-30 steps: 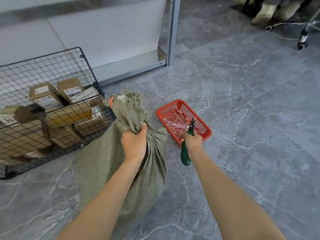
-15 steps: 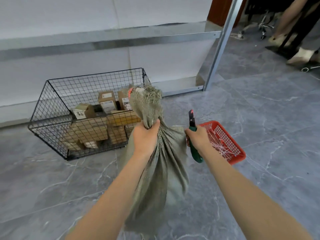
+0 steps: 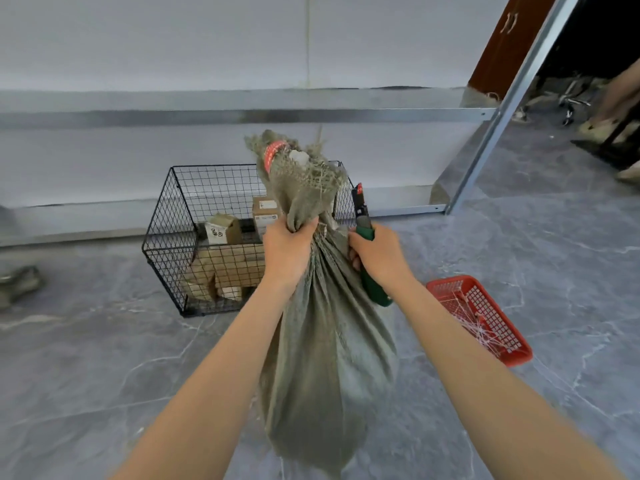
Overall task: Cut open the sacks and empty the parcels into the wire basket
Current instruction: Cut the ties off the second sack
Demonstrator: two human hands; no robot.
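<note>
While the left grip (image 3: 287,251) clutches the sack (image 3: 325,341) by its neck and the right grip (image 3: 381,254) clasps the cutters (image 3: 362,220), best snip the red tie (image 3: 273,155).

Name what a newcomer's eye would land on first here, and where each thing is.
The grey-green sack fills mid-frame, gripped at its neck by the left hand. Beside it the right hand holds green-handled cutters. Behind stands the wire basket of parcels; a red tray lies right.
</note>
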